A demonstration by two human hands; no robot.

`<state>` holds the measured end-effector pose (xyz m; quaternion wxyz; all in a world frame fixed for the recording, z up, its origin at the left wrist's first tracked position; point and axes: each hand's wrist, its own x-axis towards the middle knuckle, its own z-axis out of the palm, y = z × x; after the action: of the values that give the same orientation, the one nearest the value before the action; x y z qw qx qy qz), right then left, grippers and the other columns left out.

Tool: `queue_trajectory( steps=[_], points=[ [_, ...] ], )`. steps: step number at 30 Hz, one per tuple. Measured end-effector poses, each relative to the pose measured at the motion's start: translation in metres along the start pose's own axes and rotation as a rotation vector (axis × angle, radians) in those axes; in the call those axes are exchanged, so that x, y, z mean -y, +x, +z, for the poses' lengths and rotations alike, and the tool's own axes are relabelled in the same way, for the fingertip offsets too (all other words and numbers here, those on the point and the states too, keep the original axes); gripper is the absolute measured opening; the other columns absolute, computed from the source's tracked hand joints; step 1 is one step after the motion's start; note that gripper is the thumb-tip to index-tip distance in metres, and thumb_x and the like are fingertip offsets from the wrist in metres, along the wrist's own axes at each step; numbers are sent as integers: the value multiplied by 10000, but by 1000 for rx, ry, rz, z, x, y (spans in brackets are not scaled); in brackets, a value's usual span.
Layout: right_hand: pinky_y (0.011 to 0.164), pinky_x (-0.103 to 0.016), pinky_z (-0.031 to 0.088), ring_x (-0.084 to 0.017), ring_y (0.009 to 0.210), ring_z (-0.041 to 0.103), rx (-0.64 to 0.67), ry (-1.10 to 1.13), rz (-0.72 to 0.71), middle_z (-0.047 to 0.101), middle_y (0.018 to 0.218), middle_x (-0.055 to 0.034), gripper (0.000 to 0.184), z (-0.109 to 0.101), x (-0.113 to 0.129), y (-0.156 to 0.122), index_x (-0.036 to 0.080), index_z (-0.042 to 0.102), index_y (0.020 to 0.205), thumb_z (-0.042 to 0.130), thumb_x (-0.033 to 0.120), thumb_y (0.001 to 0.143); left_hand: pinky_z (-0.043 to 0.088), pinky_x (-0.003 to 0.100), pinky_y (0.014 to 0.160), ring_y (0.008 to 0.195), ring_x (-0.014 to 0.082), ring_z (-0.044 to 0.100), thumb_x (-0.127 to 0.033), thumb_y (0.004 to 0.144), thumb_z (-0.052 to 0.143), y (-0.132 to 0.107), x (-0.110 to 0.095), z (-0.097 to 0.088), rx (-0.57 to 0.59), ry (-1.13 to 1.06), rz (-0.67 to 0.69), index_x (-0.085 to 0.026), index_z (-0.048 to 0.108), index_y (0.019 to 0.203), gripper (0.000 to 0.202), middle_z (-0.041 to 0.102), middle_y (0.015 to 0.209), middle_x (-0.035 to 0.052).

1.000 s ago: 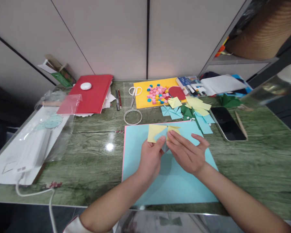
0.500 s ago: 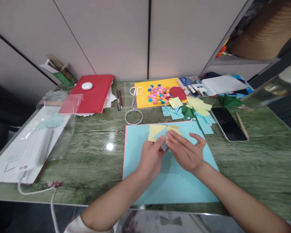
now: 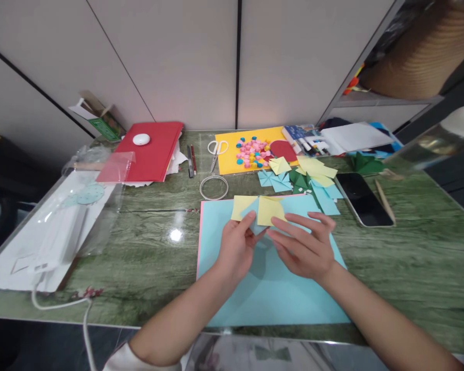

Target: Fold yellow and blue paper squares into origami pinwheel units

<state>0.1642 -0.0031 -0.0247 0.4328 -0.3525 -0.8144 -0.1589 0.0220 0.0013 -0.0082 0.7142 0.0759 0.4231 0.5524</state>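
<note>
Between my hands is a piece of folded paper (image 3: 269, 210), with two yellow flaps and a light blue part between and below them. My left hand (image 3: 235, 248) pinches it at the lower left, thumb on top of the blue part. My right hand (image 3: 303, 245) is at its lower right corner, fingers spread, the fingertips at or just beside the yellow flap; whether they touch it I cannot tell. Beneath both hands lies a large light blue sheet (image 3: 278, 293) with a pink edge showing at its left and top.
Folded paper pieces (image 3: 317, 170) in yellow, blue and green lie behind the sheet, beside a phone (image 3: 364, 200). Scissors (image 3: 216, 149) and small pink beads (image 3: 252, 152) rest on yellow paper (image 3: 226, 164). A clear ring (image 3: 214, 187), red folder (image 3: 154, 154) and white power strip (image 3: 60, 239) are further left.
My right hand has moved right and its fingers have spread, uncovering the right yellow flap. The folded paper, still in my left hand, has shifted slightly left.
</note>
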Motion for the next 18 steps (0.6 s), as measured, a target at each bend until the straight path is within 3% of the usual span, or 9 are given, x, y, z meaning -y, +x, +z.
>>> queue_trajectory(
  steps=[6, 11, 18],
  points=[
    [888, -394, 348, -156, 805, 598, -43, -78, 70, 699, 824, 50, 227, -2, -16, 2, 291, 614, 889, 665, 204, 686, 496, 376, 839, 809, 156, 621, -184, 616, 719, -2, -3, 1, 17, -76, -40, -124, 618, 700, 145, 661, 736, 18],
    [844, -374, 334, -113, 680, 584, -85, -168, -74, 699, 699, 106, 192, -3, -24, 2, 305, 625, 818, 705, 204, 675, 509, 385, 851, 880, 175, 614, -158, 640, 697, -1, -4, 0, 24, -75, -70, -109, 640, 771, 151, 678, 853, 51],
    [811, -323, 311, -66, 664, 581, -16, -260, -219, 702, 745, 145, 130, -16, -23, 8, 322, 621, 802, 641, 202, 759, 523, 358, 836, 902, 189, 617, -202, 657, 696, -1, -5, 0, 96, -70, -73, -104, 643, 780, 166, 676, 886, 64]
  ],
)
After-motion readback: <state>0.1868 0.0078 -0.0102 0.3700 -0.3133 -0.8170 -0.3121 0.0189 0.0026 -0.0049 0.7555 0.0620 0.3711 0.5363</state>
